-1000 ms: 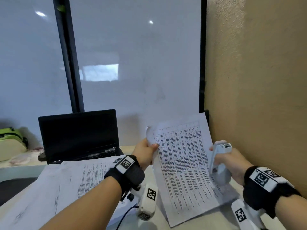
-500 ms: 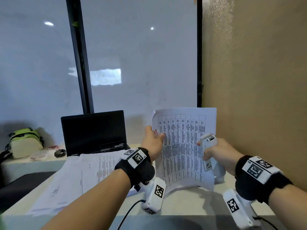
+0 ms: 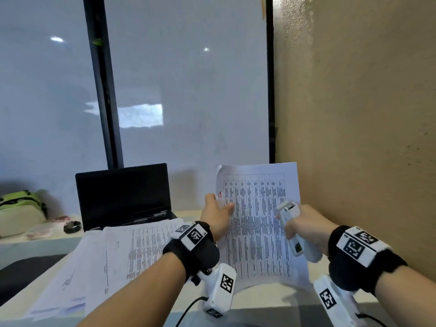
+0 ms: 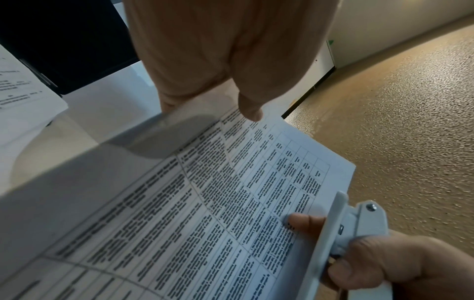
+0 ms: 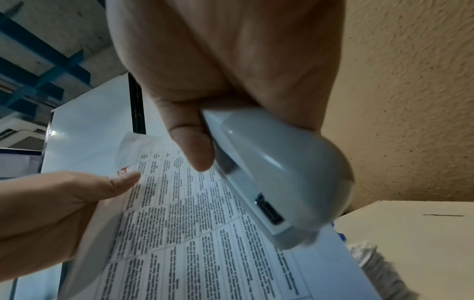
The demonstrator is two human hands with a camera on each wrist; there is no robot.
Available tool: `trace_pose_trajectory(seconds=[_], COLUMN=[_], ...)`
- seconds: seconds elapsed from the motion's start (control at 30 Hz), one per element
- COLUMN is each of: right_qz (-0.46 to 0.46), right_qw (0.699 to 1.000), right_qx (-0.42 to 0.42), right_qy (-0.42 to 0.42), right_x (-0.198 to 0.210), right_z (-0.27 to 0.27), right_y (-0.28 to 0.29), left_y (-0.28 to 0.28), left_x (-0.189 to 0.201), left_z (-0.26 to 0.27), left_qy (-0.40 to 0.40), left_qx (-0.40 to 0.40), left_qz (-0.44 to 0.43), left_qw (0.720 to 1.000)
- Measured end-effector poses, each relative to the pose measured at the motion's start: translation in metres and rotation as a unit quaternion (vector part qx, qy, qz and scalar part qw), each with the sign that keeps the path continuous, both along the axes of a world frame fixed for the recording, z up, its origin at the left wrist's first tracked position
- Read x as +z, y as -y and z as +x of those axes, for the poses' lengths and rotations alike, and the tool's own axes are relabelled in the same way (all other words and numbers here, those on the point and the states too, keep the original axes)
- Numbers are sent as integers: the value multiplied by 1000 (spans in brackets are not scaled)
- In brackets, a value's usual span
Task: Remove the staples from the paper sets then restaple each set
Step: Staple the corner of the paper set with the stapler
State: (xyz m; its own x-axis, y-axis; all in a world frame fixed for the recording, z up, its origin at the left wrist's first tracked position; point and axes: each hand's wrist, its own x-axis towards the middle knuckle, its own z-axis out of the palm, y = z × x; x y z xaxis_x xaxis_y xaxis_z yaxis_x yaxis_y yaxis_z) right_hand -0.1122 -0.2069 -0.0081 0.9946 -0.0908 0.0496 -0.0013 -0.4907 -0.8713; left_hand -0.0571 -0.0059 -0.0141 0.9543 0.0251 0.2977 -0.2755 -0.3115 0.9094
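Pale desk (image 3: pixel 271 300) beside textured tan wall (image 3: pixel 354 114)

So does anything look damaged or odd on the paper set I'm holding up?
Yes: the paper set has a crumpled, curled top-left corner, just above where the left hand pinches it. Its bottom edge also bows against the desk.

No legible text on paper set (image 3: pixel 257 223)

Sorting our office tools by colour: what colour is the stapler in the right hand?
Pale grey-white; the stapler shows best in the right wrist view.
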Motion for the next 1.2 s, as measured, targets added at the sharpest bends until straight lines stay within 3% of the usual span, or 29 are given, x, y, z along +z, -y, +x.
trace_pose_trajectory(seconds=[0.33, 0.4, 0.5, 0.7, 0.93, 1.2], right_qz=[1, -20, 29, 116, 164, 209], right_qw=[999, 995, 975, 925, 915, 875], right_qx=[-24, -60, -98, -24, 24, -10], right_qy=[29, 80, 195, 362, 368, 436], right_x=[-7, 6, 43, 101, 109, 116], right_z=[27, 38, 41, 25, 23, 38], right_y=[11, 15, 10, -31, -75, -100], left_y=[-6, -8, -10, -7, -4, -1], left_x=[0, 4, 10, 14, 18, 12], left_z=[14, 12, 9, 8, 1, -9], left_qy=[-5, 4, 14, 23, 45, 94], left_qx=[22, 18, 6, -15, -45, -67], left_qz=[-34, -40, -37, -59, -52, -36], left_qw=[999, 999, 999, 998, 997, 993])
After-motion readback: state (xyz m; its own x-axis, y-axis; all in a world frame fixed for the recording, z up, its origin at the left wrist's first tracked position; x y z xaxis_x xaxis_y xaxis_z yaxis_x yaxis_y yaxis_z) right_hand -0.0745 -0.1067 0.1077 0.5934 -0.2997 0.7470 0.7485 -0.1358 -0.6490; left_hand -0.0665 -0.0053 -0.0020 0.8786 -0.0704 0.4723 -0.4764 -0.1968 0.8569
